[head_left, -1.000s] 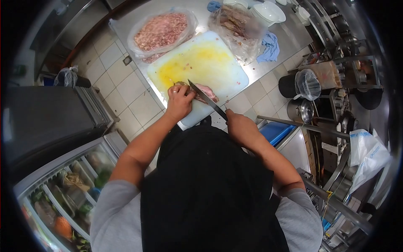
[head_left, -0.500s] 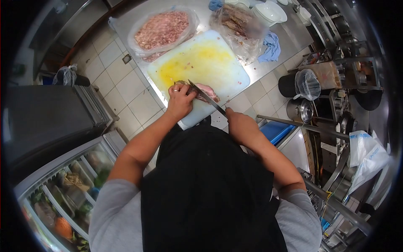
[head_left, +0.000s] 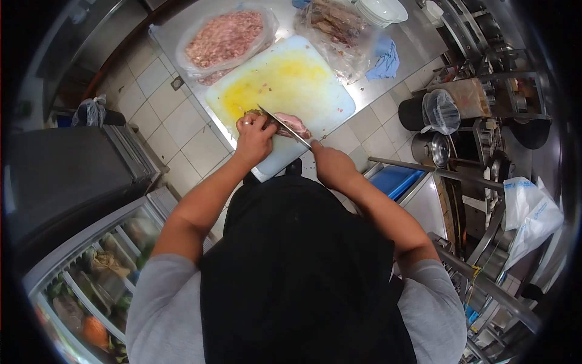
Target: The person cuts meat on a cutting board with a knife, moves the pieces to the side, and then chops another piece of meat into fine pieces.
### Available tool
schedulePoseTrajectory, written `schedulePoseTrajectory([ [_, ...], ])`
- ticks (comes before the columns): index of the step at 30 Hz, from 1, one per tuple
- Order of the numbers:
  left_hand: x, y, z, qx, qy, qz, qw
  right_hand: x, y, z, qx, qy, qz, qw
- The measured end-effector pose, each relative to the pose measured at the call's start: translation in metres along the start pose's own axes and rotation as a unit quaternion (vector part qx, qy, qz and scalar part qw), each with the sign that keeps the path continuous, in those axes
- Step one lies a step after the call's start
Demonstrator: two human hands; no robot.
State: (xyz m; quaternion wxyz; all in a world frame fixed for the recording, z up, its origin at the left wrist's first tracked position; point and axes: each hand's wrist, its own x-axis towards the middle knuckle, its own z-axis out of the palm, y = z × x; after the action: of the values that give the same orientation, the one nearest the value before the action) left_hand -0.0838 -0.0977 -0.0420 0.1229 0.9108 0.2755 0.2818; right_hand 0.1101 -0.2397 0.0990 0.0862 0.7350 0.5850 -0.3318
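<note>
A piece of meat (head_left: 296, 125) lies near the close edge of a white, yellow-stained cutting board (head_left: 327, 91). My left hand (head_left: 254, 141) has its fingers curled over the left end of the meat and presses it to the board. The handle of a long kitchen knife (head_left: 290, 130) is gripped in my right hand (head_left: 333, 165), at the board's near right edge. Its blade slants up and left across the meat, with the tip just past my left fingers. Small meat scraps dot the board.
Behind the board, a clear bag of diced meat (head_left: 224, 39) and a bag of darker meat (head_left: 332, 30) stand on the steel table (head_left: 412, 36). A blue cloth (head_left: 385, 59) and white bowls (head_left: 385, 11) are at right. A glass-topped fridge (head_left: 103, 273) stands left, a blue tray (head_left: 391, 182) right.
The whole view has shifted, so the table and board appear slightly further up and left. Both hands stay at the meat, and the knife still lies across it at a similar slant.
</note>
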Motion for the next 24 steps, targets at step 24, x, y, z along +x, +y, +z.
schedulePoseTrajectory([
  [24,0.005,-0.012,-0.008,-0.021,0.042,-0.020,0.999,-0.031,-0.009,-0.022,0.028,0.057,-0.010,0.998],
])
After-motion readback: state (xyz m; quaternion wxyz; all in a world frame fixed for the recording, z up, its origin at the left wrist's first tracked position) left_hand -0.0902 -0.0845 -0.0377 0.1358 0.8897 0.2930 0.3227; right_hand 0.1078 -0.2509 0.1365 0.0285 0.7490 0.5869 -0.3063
